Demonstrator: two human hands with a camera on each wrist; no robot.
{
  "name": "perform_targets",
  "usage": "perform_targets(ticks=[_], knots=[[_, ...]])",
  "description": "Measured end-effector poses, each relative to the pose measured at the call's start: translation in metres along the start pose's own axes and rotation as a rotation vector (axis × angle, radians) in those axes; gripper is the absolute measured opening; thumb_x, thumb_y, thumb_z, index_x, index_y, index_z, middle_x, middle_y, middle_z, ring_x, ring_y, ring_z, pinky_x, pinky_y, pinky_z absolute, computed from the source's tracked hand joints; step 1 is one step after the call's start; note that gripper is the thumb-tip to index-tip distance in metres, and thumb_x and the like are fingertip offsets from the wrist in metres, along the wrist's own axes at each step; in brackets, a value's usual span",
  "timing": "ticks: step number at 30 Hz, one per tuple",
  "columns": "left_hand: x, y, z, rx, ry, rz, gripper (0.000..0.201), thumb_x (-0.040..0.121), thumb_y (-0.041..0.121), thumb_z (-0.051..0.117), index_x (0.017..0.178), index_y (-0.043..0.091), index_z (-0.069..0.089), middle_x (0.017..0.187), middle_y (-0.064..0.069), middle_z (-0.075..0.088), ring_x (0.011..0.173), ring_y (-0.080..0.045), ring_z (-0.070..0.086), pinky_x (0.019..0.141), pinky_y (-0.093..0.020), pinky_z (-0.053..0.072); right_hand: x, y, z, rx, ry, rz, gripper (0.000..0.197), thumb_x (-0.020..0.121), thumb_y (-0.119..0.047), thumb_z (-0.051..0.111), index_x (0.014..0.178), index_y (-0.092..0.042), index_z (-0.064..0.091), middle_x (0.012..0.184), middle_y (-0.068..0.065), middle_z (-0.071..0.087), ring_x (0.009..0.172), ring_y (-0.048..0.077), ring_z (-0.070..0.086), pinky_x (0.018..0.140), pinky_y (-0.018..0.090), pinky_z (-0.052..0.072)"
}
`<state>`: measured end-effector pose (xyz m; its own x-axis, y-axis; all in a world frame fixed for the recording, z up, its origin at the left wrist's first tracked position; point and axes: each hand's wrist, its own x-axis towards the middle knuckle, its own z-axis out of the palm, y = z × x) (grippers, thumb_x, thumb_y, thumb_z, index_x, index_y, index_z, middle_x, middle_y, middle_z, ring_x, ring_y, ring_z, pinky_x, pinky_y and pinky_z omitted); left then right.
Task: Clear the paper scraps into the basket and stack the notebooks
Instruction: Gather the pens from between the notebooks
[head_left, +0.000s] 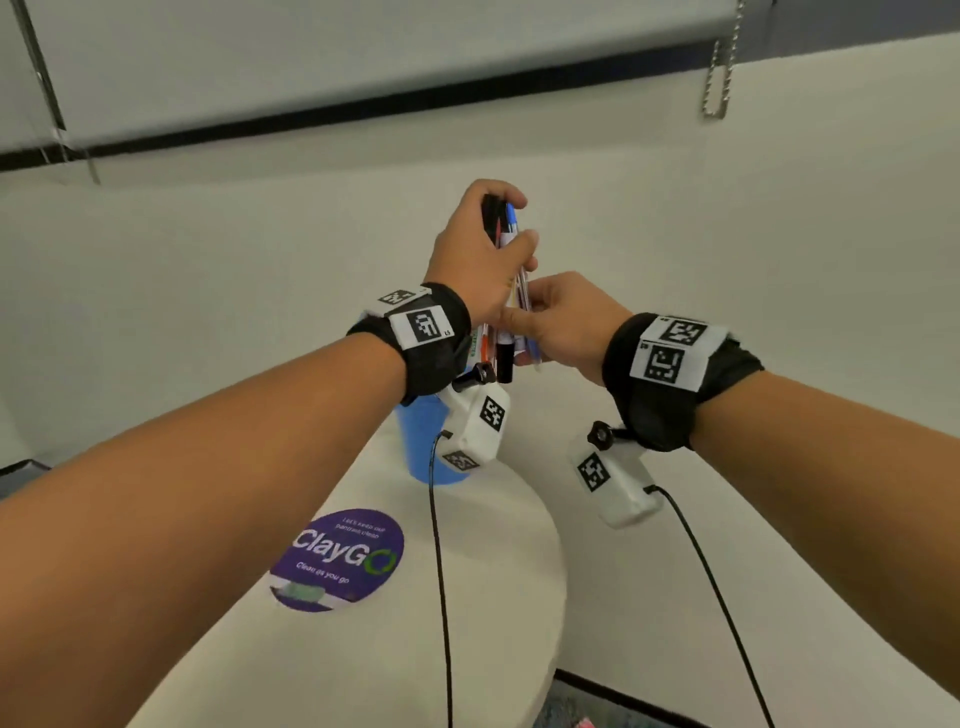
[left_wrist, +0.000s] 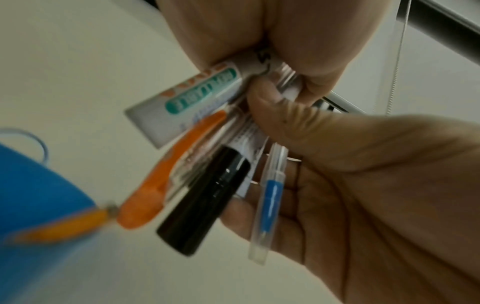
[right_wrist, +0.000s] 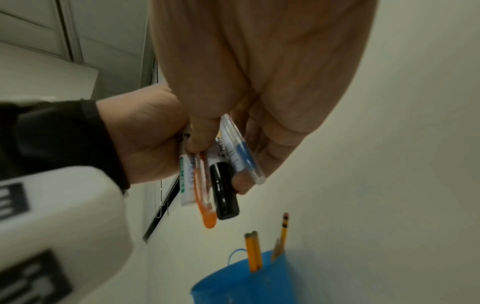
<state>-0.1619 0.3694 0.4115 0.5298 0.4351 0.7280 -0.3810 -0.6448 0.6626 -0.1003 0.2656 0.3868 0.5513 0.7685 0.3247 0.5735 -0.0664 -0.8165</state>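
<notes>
Both hands hold one bundle of pens and markers (head_left: 506, 343) upright in the air. My left hand (head_left: 511, 234) grips its upper part and my right hand (head_left: 524, 317) pinches it lower down. The bundle has a black marker (left_wrist: 205, 201), an orange pen (left_wrist: 166, 174), a clear pen with blue ink (left_wrist: 270, 195) and a white marker with a teal label (left_wrist: 187, 102). A blue cup (right_wrist: 241, 283) with yellow pencils (right_wrist: 253, 253) stands right below the bundle. No paper scraps, basket or notebooks are in view.
The blue cup (head_left: 421, 441) stands at the far end of a white round table (head_left: 467, 597) that bears a purple ClayGo sticker (head_left: 337, 558). A white wall and a window blind with a bead chain (head_left: 719, 73) lie behind. Cables hang from both wrist cameras.
</notes>
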Motion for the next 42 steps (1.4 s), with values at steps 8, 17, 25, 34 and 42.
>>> perform_targets(ticks=[8,17,25,34,42], knots=[[0.028,-0.067,-0.05,0.153,0.057,0.018,0.026,0.087,0.015,0.06,0.107,0.028,0.051,0.083,0.006,0.054,0.073,-0.016,0.059,0.068,-0.022,0.049,0.066,-0.001,0.058,-0.222,0.002,-0.079,0.017,0.09,-0.022,0.063,0.081,-0.01,0.071,0.087,0.011,0.074,0.078,0.026,0.066,0.082,0.042,0.056],[0.007,-0.118,-0.055,0.198,-0.161,-0.165,0.031,0.095,0.029,0.054,0.119,0.037,0.038,0.098,-0.007,0.058,0.084,-0.035,0.064,0.079,-0.051,0.056,0.079,0.028,0.082,-0.453,-0.018,0.074,0.033,0.082,-0.038,0.073,0.062,-0.023,0.052,0.059,-0.004,0.051,0.052,0.011,0.047,0.047,0.022,0.034],[0.007,-0.13,-0.052,0.237,-0.095,-0.248,0.021,0.089,0.024,0.064,0.108,0.026,0.055,0.092,0.008,0.06,0.076,-0.023,0.063,0.06,-0.034,0.055,0.084,0.035,0.083,-0.349,-0.053,0.107,0.029,0.083,-0.032,0.073,0.092,-0.005,0.07,0.086,0.012,0.075,0.08,0.026,0.073,0.083,0.04,0.058],[0.017,-0.118,-0.046,0.402,-0.086,-0.157,0.005,0.087,0.02,0.063,0.088,0.024,0.066,0.088,-0.002,0.068,0.082,-0.014,0.062,0.076,-0.024,0.05,0.08,0.03,0.07,-0.25,0.135,0.08,0.015,0.082,-0.027,0.071,0.076,-0.015,0.064,0.081,0.009,0.072,0.068,0.023,0.072,0.071,0.036,0.061],[0.022,-0.053,-0.003,0.55,-0.125,-0.023,0.014,0.091,0.024,0.056,0.092,0.02,0.07,0.084,0.008,0.066,0.074,-0.005,0.057,0.059,-0.007,0.037,0.049,0.018,0.005,-0.209,0.339,0.03,0.016,0.079,-0.026,0.07,0.068,-0.02,0.059,0.069,-0.003,0.06,0.066,0.016,0.056,0.051,0.021,0.04]])
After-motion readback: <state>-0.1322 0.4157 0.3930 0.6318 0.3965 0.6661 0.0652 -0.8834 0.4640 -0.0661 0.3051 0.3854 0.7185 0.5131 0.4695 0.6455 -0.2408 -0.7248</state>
